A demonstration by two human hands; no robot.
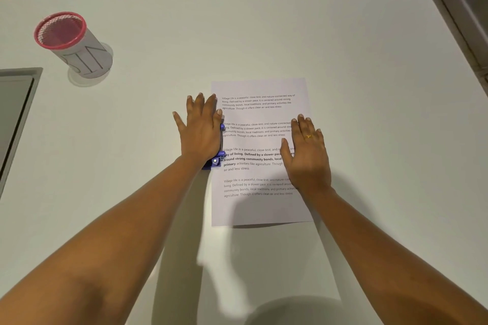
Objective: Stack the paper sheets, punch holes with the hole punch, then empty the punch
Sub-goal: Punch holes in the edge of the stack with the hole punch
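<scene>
Since the left hand (202,126) is lying flat on top of the purple hole punch (217,159), fingers straight and spread, I'd say we're right in the punching step. It isn't gripping anything, just palm down on the lever. The punch sits at the left long edge of the paper sheets (260,113), roughly halfway along, and the sheet edge looks tucked into its slot, though the hand covers most of that, so I can't swear to it.

The right hand (307,155) is also flat and open, palm on the right side of the printed sheets, pinning them to the white table (369,60). It has a gold ring (308,136) on one finger. The stack looks squared up, with only one top page showing and no stray corners, so the stacking part seems done to me. I can't tell if the lever is fully down or if the holes are cut.

The next move probably calls for a firm straight push down through the left palm while the right keeps the paper from sliding. Then lift off and pull the sheets out. After that comes emptying the punch, and the pink-rimmed mesh cup (76,47) labelled BIN, well off to the far left, looks like the obvious spot for the confetti.
</scene>
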